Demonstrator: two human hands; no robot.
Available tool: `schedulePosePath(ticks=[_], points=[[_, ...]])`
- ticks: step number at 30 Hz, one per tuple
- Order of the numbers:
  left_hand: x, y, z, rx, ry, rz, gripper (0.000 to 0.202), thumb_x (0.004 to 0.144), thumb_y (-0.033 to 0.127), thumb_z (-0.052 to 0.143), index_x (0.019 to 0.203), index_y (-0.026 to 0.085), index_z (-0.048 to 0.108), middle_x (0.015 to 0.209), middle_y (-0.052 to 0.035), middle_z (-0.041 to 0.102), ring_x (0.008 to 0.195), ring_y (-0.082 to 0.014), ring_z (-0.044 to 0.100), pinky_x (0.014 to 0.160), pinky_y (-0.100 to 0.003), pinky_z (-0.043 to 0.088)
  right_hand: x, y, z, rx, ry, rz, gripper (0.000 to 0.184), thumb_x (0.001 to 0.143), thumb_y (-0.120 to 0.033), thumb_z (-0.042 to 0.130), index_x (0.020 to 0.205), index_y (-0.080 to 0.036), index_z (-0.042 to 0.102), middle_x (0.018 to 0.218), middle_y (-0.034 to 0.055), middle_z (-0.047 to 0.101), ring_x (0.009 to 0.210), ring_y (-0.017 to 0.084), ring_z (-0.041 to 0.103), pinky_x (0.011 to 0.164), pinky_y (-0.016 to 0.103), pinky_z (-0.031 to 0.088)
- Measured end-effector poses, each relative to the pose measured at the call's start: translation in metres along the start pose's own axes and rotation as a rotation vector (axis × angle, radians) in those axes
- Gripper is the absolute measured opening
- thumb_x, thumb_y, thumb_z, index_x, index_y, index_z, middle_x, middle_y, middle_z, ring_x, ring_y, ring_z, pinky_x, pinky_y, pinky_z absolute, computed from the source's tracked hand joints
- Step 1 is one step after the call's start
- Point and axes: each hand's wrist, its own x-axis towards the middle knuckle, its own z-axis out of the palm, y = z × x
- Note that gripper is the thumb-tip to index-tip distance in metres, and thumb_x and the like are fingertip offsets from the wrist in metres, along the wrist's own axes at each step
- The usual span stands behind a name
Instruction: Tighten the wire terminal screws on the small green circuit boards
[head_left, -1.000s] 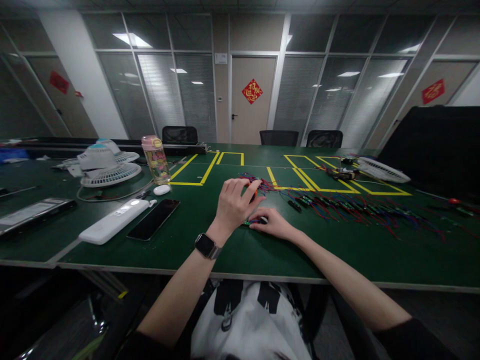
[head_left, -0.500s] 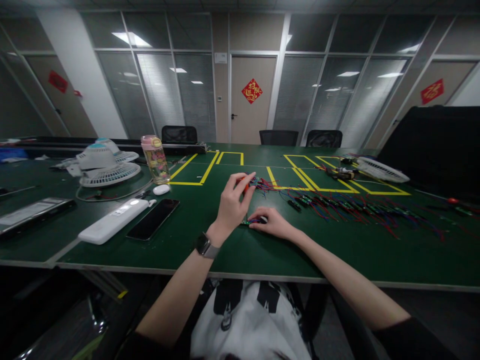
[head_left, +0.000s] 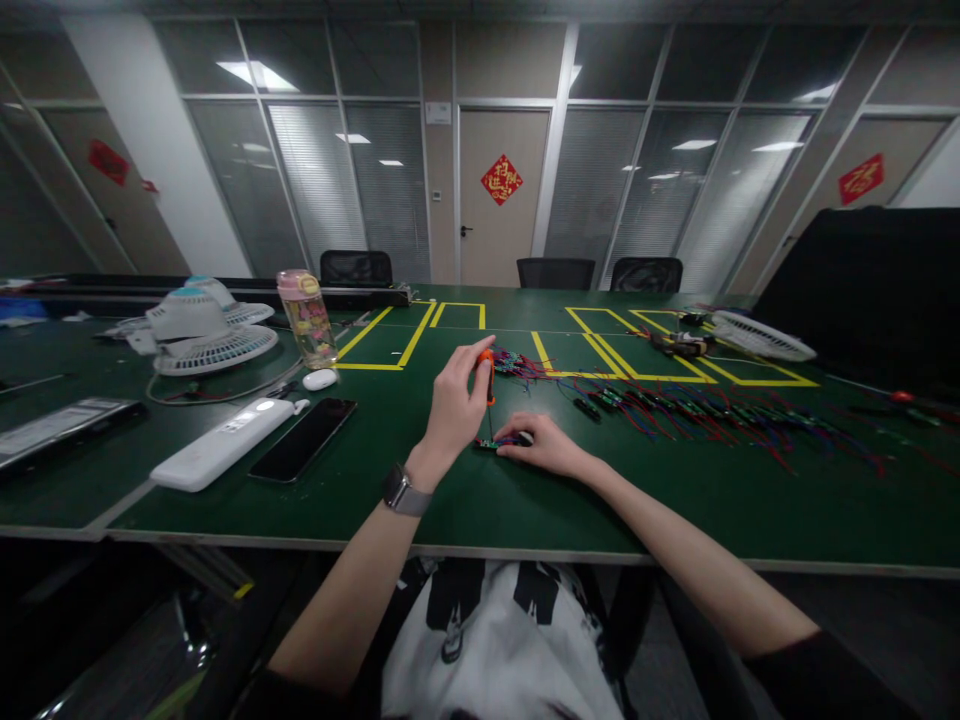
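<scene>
Room: glass partitions, door (head_left: 501, 195) at top centre, chairs behind. Green table (head_left: 480, 500) fills middle of frame, yellow tape boxes on it. Wired boards (head_left: 697, 412) in row at right, seemingly waiting. Centre: board (head_left: 501, 441) flat on table, pinned under right hand (head_left: 546, 446), fingertips pressed flat. Left hand (head_left: 455, 405) pinches screwdriver (head_left: 489, 385) upright, tip on board; fastening under way.

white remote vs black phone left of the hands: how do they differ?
The white remote is light and thick with rounded ends; the black phone is dark, thin and glossy. The white remote lies further left and looks longer than the black phone. Both lie flat, side by side and angled alike, on the green table, apart from both hands.
</scene>
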Motion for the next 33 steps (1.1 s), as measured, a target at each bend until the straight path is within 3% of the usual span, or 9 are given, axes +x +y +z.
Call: schedulePosePath(ticks=[4, 9, 13, 16, 19, 23, 28, 30, 33], points=[[0.000, 0.008, -0.004, 0.531, -0.095, 0.358, 0.038, 0.096, 0.024, 0.042, 0.130, 0.011, 0.053, 0.113, -0.0144, 0.066, 0.106, -0.0254, 0.060, 0.093, -0.041, 0.046, 0.000, 0.001, 0.001, 0.003, 0.011, -0.003, 0.015, 0.079, -0.027, 0.071, 0.090, -0.017, 0.075, 0.083, 0.0054, 0.070, 0.078, 0.017, 0.061, 0.075, 0.029, 0.047], [0.002, 0.008, -0.006, 0.653, -0.064, 0.562, 0.038, 0.095, 0.013, 0.039, 0.132, 0.006, 0.048, 0.123, -0.0165, 0.062, 0.114, -0.0242, 0.057, 0.095, -0.037, 0.044, 0.000, 0.002, 0.001, -0.003, 0.015, -0.016, 0.017, 0.079, -0.028, 0.071, 0.091, -0.017, 0.075, 0.081, 0.0049, 0.068, 0.076, 0.016, 0.060, 0.073, 0.028, 0.046], [0.002, 0.005, -0.008, 0.630, -0.041, 0.580, 0.037, 0.096, 0.020, 0.043, 0.131, 0.008, 0.048, 0.110, -0.0143, 0.065, 0.097, -0.0214, 0.060, 0.084, -0.033, 0.047, 0.000, 0.002, 0.001, -0.006, 0.016, -0.012, 0.017, 0.079, -0.028, 0.071, 0.091, -0.017, 0.075, 0.082, 0.0051, 0.068, 0.076, 0.016, 0.060, 0.073, 0.028, 0.046], [0.002, 0.005, -0.010, 0.676, 0.002, 0.593, 0.031, 0.094, 0.030, 0.050, 0.118, 0.012, 0.058, 0.095, -0.0118, 0.065, 0.083, -0.0217, 0.059, 0.073, -0.033, 0.047, -0.001, 0.002, 0.001, -0.009, 0.020, -0.006, 0.017, 0.079, -0.028, 0.072, 0.091, -0.017, 0.075, 0.083, 0.0054, 0.068, 0.077, 0.017, 0.061, 0.073, 0.028, 0.047], [0.002, 0.006, -0.010, 0.680, 0.008, 0.585, 0.027, 0.094, 0.030, 0.048, 0.111, 0.013, 0.061, 0.097, -0.0125, 0.064, 0.087, -0.0228, 0.058, 0.075, -0.034, 0.047, -0.001, 0.002, 0.001, -0.004, 0.023, -0.011, 0.016, 0.079, -0.027, 0.072, 0.091, -0.017, 0.075, 0.083, 0.0053, 0.069, 0.077, 0.017, 0.061, 0.074, 0.029, 0.047], [0.001, 0.006, -0.008, 0.609, -0.030, 0.580, 0.033, 0.095, 0.016, 0.040, 0.125, 0.010, 0.053, 0.111, -0.0135, 0.064, 0.102, -0.0220, 0.058, 0.087, -0.034, 0.046, 0.000, 0.004, 0.002, -0.005, 0.019, -0.019, 0.016, 0.079, -0.027, 0.071, 0.091, -0.018, 0.075, 0.083, 0.0049, 0.069, 0.077, 0.017, 0.061, 0.074, 0.029, 0.047], [0.000, 0.006, -0.006, 0.596, -0.006, 0.563, 0.033, 0.094, 0.027, 0.050, 0.123, 0.011, 0.054, 0.099, -0.0103, 0.066, 0.088, -0.0204, 0.058, 0.078, -0.033, 0.046, -0.001, 0.004, 0.002, -0.038, 0.022, -0.042, 0.016, 0.080, -0.029, 0.070, 0.091, -0.018, 0.073, 0.079, 0.0035, 0.066, 0.073, 0.016, 0.059, 0.069, 0.028, 0.046], [-0.001, 0.006, -0.005, 0.594, -0.003, 0.542, 0.030, 0.095, 0.029, 0.049, 0.120, 0.013, 0.056, 0.096, -0.0095, 0.065, 0.086, -0.0201, 0.057, 0.077, -0.033, 0.045, -0.002, -0.003, -0.002, -0.106, 0.111, -0.089, 0.014, 0.082, -0.029, 0.066, 0.088, -0.017, 0.071, 0.075, 0.0032, 0.063, 0.069, 0.016, 0.057, 0.067, 0.029, 0.045], [-0.001, 0.006, -0.004, 0.591, 0.011, 0.510, 0.029, 0.095, 0.028, 0.048, 0.118, 0.014, 0.056, 0.095, -0.0087, 0.065, 0.086, -0.0199, 0.057, 0.077, -0.033, 0.044, -0.005, -0.026, -0.008, -0.289, 0.481, -0.300, 0.014, 0.087, -0.021, 0.053, 0.078, -0.016, 0.063, 0.081, 0.0073, 0.061, 0.077, 0.019, 0.055, 0.072, 0.034, 0.045]])
